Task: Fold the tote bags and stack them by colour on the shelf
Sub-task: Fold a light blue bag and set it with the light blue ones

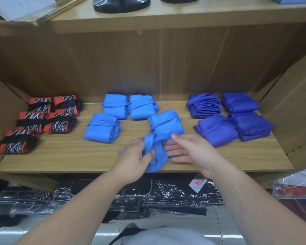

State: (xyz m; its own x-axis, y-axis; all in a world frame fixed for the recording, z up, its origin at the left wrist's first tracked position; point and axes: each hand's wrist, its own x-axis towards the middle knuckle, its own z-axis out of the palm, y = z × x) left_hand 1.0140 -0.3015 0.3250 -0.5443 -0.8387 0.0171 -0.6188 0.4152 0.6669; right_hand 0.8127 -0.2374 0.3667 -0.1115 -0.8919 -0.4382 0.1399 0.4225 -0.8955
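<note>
On the light wooden shelf board (69, 156) lie three groups of folded fabric tote bags, well apart from each other; at the left are five orange-red bags with a black and white line pattern (48, 119), each bound by a black strap; in the middle are three light blue folded bags (102, 128); at the right are four dark violet-blue folded bags (230, 117), two behind and two in front. A fourth light blue folded tote bag (164, 123) lies tilted just right of the light blue group, nearer the front; its long light blue straps (157, 151) run loose toward the shelf edge. Of the two hands, the left hand (135, 157) has its fingers curled round these straps and grips them; the right hand (189, 150) is released, fingers straight and pointing left, fingertips at the straps, thumb beside the near corner of the bag. Under the shelf lie black goods in clear plastic wrap (148, 197).
</note>
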